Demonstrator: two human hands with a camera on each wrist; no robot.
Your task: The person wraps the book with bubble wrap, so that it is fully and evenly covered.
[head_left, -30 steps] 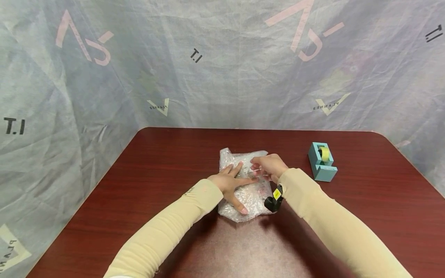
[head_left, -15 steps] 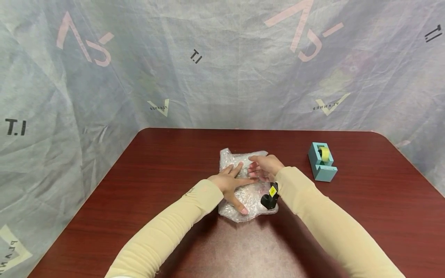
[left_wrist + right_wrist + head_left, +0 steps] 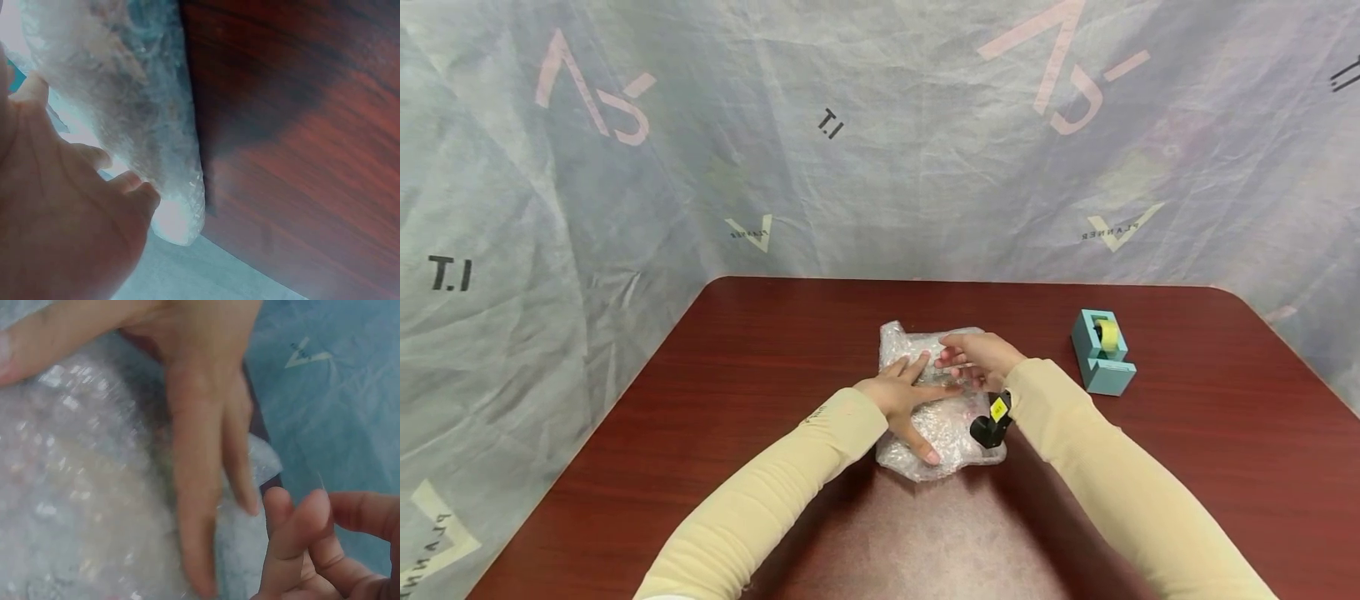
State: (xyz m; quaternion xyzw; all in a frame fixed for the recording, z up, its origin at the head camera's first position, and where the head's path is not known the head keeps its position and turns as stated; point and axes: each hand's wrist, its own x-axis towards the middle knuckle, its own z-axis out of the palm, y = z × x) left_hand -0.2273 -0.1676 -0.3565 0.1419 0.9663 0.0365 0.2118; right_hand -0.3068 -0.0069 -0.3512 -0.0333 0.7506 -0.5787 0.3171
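A flat bundle wrapped in clear bubble wrap (image 3: pixel 946 427) lies on the table in front of me. My left hand (image 3: pixel 904 398) rests on top of it with fingers spread, pressing near its middle. Above the bundle's right side hovers my right hand (image 3: pixel 988 358), fingers bent. The right wrist view shows its thumb and fingertips pinching a thin strip (image 3: pixel 321 481) that looks like clear tape seen edge-on. In the left wrist view, the bundle's puffy edge (image 3: pixel 144 119) rises past the fingers. What the wrap contains is hidden.
A light blue tape dispenser (image 3: pixel 1103 373) with a yellow roll (image 3: pixel 1107 335) stands to the right of the bundle. The dark red wooden table (image 3: pixel 760 350) has rounded far corners, and a grey printed sheet (image 3: pixel 880 167) hangs behind it.
My right hand has shifted slightly left and then back right above the wrap, with its fingers still bent. The left hand stays put. The whole view has swung a little.
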